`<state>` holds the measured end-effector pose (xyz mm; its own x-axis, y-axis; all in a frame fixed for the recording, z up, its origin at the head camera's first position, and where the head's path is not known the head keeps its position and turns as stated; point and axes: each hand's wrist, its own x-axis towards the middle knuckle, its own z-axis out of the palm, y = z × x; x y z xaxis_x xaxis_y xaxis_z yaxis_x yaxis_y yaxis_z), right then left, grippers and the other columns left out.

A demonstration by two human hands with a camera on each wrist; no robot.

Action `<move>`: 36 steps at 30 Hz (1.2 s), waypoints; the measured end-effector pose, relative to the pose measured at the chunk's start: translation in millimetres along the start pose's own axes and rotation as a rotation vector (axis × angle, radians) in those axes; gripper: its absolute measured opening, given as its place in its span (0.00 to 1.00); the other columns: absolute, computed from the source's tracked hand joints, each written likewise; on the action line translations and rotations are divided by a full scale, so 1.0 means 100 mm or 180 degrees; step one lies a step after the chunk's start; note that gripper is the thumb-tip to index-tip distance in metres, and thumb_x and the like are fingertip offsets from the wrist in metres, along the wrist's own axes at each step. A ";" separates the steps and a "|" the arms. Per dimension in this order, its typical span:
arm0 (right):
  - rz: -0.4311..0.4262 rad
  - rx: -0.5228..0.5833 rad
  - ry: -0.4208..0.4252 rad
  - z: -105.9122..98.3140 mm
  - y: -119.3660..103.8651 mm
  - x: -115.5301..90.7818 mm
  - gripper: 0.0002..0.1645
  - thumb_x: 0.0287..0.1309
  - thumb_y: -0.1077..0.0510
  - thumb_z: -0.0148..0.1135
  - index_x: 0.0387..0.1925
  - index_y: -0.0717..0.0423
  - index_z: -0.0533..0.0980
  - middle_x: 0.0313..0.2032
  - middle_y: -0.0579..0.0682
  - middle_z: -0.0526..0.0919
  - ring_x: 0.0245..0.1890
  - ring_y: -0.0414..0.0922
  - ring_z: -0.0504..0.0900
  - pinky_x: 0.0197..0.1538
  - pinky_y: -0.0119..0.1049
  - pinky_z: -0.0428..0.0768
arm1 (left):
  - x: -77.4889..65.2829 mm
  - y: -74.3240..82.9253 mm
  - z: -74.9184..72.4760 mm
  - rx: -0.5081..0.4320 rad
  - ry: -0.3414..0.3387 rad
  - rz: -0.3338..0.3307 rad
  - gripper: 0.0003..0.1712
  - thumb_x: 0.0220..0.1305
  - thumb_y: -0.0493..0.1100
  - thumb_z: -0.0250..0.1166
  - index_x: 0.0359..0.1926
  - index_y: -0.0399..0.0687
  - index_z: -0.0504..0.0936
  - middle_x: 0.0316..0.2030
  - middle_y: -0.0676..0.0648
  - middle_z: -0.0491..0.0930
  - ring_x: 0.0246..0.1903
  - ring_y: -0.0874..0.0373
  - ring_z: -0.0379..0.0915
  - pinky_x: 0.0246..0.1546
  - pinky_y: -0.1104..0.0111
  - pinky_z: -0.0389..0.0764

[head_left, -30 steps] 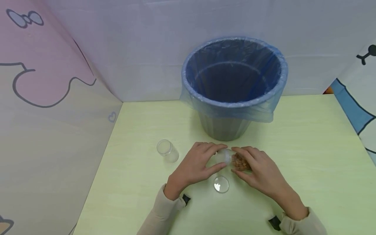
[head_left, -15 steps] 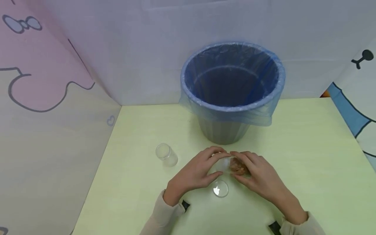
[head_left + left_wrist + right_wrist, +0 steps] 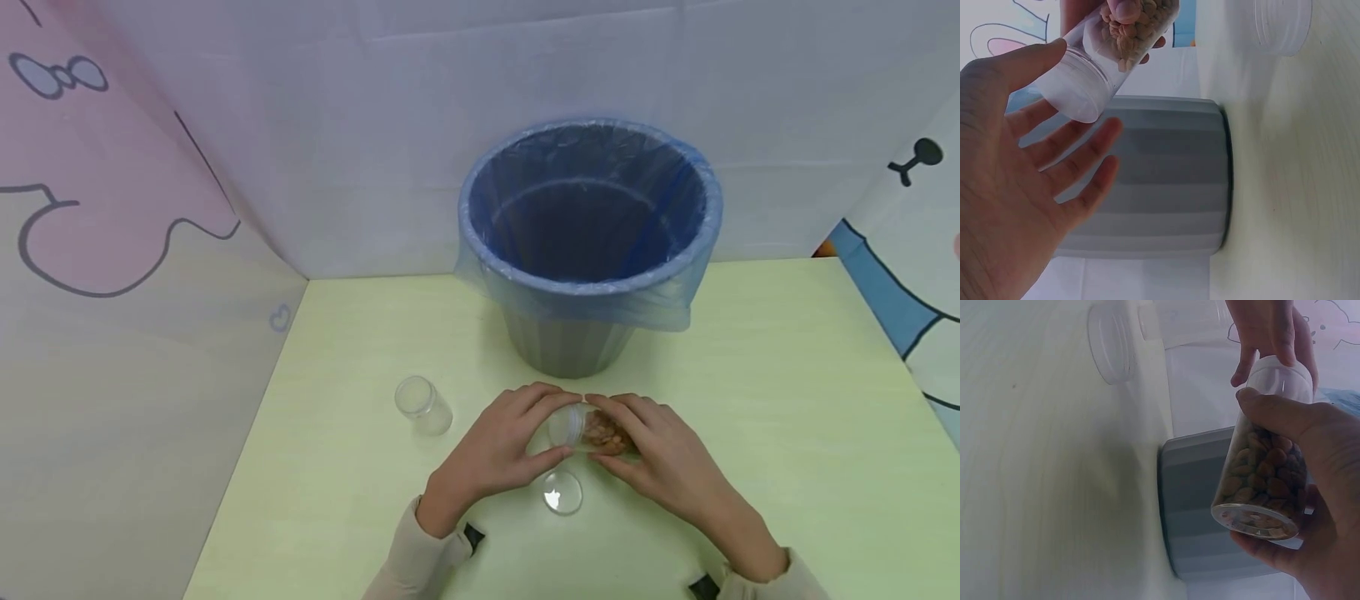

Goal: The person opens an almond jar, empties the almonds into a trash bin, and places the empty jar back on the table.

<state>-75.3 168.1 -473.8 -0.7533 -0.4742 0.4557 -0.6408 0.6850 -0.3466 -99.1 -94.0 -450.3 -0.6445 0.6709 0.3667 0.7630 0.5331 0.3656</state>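
Observation:
My right hand [image 3: 667, 454] grips a clear plastic jar [image 3: 1263, 462] partly filled with brown, almond-like nuts [image 3: 1266, 469]. The jar lies tilted, its mouth end toward my left hand [image 3: 498, 446]. At that end is a clear lid [image 3: 1075, 87], with my left thumb and index finger pinching its sides. The other left fingers are spread out below the lid in the left wrist view. A second clear lid [image 3: 562, 492] lies on the table just in front of the hands. To the left stands another clear jar [image 3: 424, 406], with nothing visible inside.
Behind the hands stands a grey bin [image 3: 570, 342] with a blue plastic liner [image 3: 588, 287] folded over its rim. The pale yellow-green table [image 3: 337, 467] meets a white sheet [image 3: 360, 167] at the back and printed panels at both sides.
My left thumb and index finger loosened from the lid half a second ago and now close on it again. The right hand keeps its grip. The head view has tilted slightly upward.

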 end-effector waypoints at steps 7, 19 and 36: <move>-0.0034 -0.0015 0.0013 -0.01 0.00 0.01 0.43 0.55 0.38 0.79 0.69 0.46 0.75 0.52 0.46 0.83 0.46 0.45 0.84 0.43 0.46 0.83 | -0.01 0.01 0.00 0.0078 0.0086 -0.0102 0.33 0.67 0.60 0.70 0.69 0.56 0.75 0.59 0.57 0.81 0.55 0.63 0.79 0.53 0.65 0.80; -0.0029 -0.0044 0.0017 0.00 -0.01 0.03 0.45 0.49 0.41 0.82 0.68 0.47 0.75 0.51 0.47 0.84 0.44 0.46 0.84 0.42 0.47 0.83 | -0.02 0.01 0.00 -0.0295 -0.0156 -0.0197 0.42 0.69 0.57 0.70 0.78 0.57 0.63 0.69 0.50 0.70 0.68 0.56 0.70 0.67 0.61 0.76; -0.0014 -0.0053 0.0129 -0.02 -0.04 0.03 0.42 0.69 0.23 0.43 0.67 0.46 0.77 0.50 0.48 0.84 0.44 0.47 0.84 0.40 0.48 0.82 | -0.04 0.00 -0.02 0.0017 0.0169 -0.0043 0.32 0.69 0.59 0.69 0.69 0.57 0.75 0.60 0.54 0.78 0.57 0.60 0.78 0.57 0.65 0.80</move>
<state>-74.4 164.7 -469.2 -0.7436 -0.4547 0.4902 -0.6414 0.6922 -0.3309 -96.6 -97.3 -449.7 -0.6563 0.6354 0.4068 0.7544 0.5448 0.3661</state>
